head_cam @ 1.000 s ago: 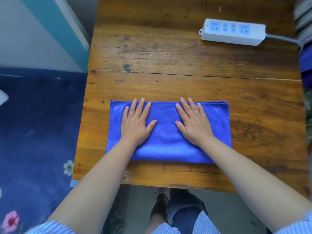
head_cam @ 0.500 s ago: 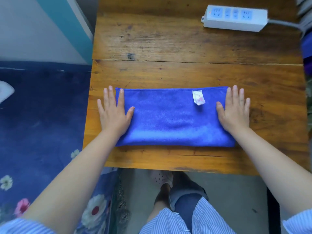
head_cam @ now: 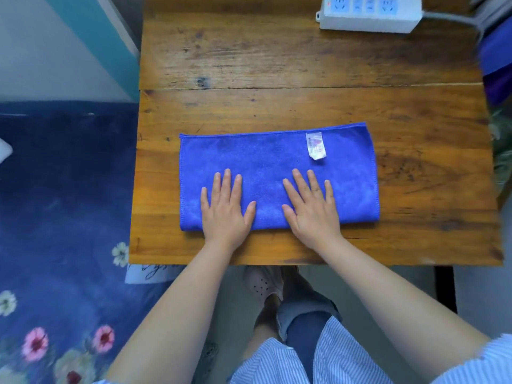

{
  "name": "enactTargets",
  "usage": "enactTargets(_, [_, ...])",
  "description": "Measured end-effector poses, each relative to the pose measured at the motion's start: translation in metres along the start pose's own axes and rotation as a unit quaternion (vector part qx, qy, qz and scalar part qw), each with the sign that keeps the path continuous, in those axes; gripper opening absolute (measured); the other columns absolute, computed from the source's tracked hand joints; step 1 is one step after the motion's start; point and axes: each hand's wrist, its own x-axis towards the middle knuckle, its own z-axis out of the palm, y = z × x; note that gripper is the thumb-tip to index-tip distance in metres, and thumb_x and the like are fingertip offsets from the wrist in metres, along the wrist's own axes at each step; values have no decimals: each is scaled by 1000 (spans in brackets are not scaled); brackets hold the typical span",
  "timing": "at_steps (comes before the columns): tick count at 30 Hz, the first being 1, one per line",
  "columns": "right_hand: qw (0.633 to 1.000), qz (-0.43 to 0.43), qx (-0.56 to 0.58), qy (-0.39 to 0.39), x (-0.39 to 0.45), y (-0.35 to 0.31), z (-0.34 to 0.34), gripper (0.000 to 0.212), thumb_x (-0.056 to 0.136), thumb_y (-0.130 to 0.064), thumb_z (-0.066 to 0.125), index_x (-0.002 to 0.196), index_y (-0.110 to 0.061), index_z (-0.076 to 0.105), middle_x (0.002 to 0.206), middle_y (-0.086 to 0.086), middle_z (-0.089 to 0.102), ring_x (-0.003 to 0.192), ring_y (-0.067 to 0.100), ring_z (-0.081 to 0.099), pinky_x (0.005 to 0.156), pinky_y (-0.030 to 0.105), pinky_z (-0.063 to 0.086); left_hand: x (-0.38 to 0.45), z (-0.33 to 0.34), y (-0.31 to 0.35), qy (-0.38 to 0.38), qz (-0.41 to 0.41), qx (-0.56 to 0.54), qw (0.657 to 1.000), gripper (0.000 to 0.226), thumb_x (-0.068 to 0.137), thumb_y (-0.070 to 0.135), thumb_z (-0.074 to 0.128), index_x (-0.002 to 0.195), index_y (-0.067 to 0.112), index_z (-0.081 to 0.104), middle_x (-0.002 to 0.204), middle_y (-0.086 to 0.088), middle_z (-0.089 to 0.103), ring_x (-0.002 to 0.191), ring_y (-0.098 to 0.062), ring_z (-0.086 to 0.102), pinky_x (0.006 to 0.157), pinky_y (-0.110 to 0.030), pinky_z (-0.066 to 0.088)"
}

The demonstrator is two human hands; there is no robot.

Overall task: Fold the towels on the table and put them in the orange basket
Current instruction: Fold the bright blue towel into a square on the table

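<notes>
A blue towel, folded into a long rectangle, lies flat on the wooden table near its front edge. A white label shows near the towel's far right edge. My left hand rests flat on the towel's near left part, fingers straight and spread. My right hand presses flat on the near middle-right part, fingers straight too. The orange basket is out of view.
A white power strip with a grey cable lies at the table's far right corner. Something blue and purple sits past the right edge. A dark blue flowered cloth lies left of the table. My feet are under the front edge.
Both hands slid outward from the middle to the towel's ends half a second ago. They have since come back to the near middle of the towel.
</notes>
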Motion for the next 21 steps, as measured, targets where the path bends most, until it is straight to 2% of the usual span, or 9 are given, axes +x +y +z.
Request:
enactTargets(4, [999,41,-18,13,-16,45,-9,59,85,-40,33,139,-17,33,151,7,25,140,32,19,114,47,11,-3,-4,-21,6,-4,18,1000,69,81,52,28,143,20,29,154,-5,18,144,-24,12,115,-42,5])
enactTargets(7, [996,90,-21,-5,-28,79,-13,61,87,-43,27,143,-18,24,154,3,14,143,27,9,115,44,7,-6,-9,-37,4,-19,27,999,69,82,53,26,143,21,27,155,-5,16,144,-23,10,114,-42,6])
enactTargets(11, [990,141,8,-16,-34,102,-19,56,96,-34,34,145,-18,13,156,5,4,144,23,2,115,43,4,-7,-16,-56,-17,-49,36,998,61,92,45,35,146,20,19,156,-4,8,145,-22,1,114,-47,4])
enactTargets(14, [985,161,61,34,-28,94,-29,51,94,-28,41,141,-11,29,152,11,22,141,28,17,113,43,16,-4,-25,-46,-17,-44,59,997,61,93,42,35,146,16,18,156,-4,7,145,-20,-3,113,-49,-2])
enactTargets(17, [967,197,124,99,-17,82,-41,46,91,-23,48,133,-6,41,140,16,41,129,34,34,104,42,31,1,-32,-19,3,-2,42,999,59,93,37,40,144,12,23,156,-4,10,145,-19,0,113,-48,-2])
enactTargets(19, [968,202,113,98,-5,79,-47,46,91,-24,47,135,-10,40,143,16,35,132,33,30,106,43,28,8,-34,2,-5,44,35,998,59,94,35,39,145,12,21,156,-3,8,145,-19,0,115,-44,0])
enactTargets(21, [980,165,66,86,9,81,-51,47,93,-27,44,138,-17,36,151,11,22,139,29,17,111,44,19,17,-32,20,-20,83,35,996,58,95,35,36,146,14,17,157,-1,4,145,-17,-2,115,-41,1])
